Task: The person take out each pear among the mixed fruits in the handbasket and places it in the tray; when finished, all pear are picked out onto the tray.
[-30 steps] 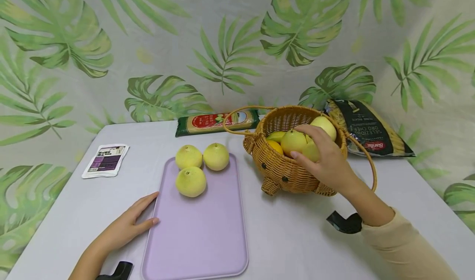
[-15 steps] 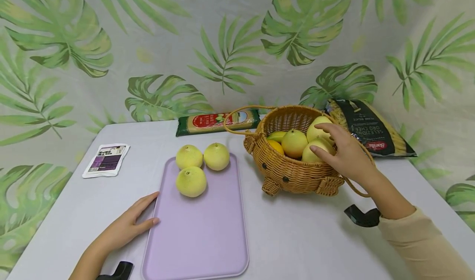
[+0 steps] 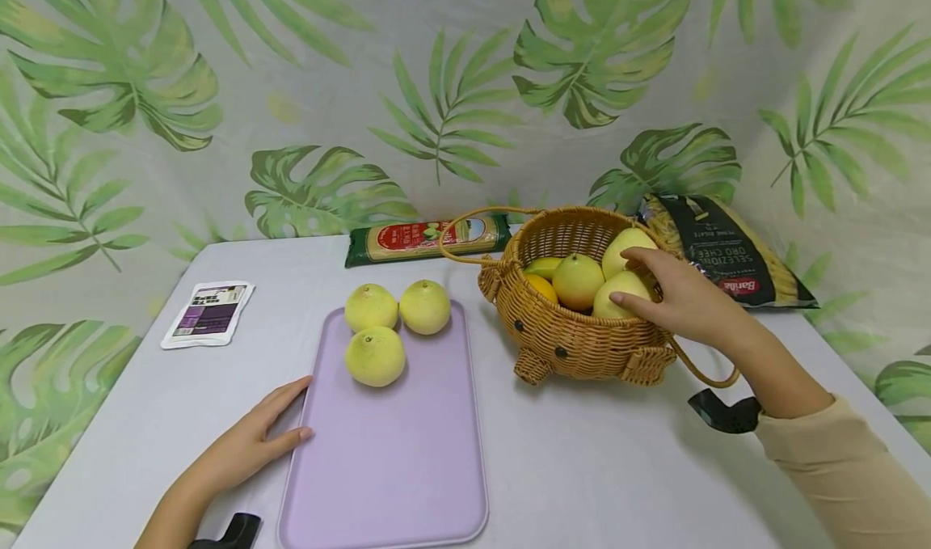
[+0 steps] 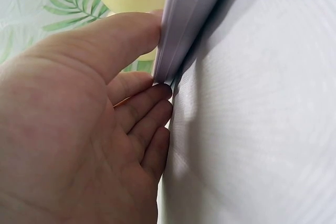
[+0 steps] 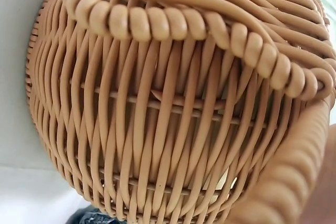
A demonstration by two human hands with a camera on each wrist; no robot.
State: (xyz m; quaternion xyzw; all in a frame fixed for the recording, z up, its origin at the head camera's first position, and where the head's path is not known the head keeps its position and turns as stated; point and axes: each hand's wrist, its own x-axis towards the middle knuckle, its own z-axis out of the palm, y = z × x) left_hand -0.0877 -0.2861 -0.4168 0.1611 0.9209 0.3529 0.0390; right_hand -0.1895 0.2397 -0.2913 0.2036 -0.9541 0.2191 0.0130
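My left hand (image 3: 243, 444) lies at the left edge of a lilac tray (image 3: 393, 468), fingertips and thumb touching its rim. Three round yellow-green fruits (image 3: 374, 356) sit together at the tray's far end. On the right, a wicker basket (image 3: 582, 343) shaped like a pig's head holds several round pale-green fruits, an orange fruit (image 3: 541, 288) and a longer green one (image 3: 543, 268). My right hand (image 3: 684, 294) reaches over the basket's right rim, thumb and fingers spread around the nearest pale-green fruit (image 3: 618, 294). The right wrist view shows the basket's woven side (image 5: 157, 108) and handle.
A green and red packet (image 3: 429, 240) lies at the back behind the tray. Beside the basket at back right leans a black bag of pasta (image 3: 735, 258). A white and purple pouch (image 3: 208, 314) lies at the left. The basket's handles (image 3: 451, 250) stick out sideways.
My right hand has moved right from over the middle of the basket to its right rim, uncovering the fruits there. The left hand and tray have stayed still.
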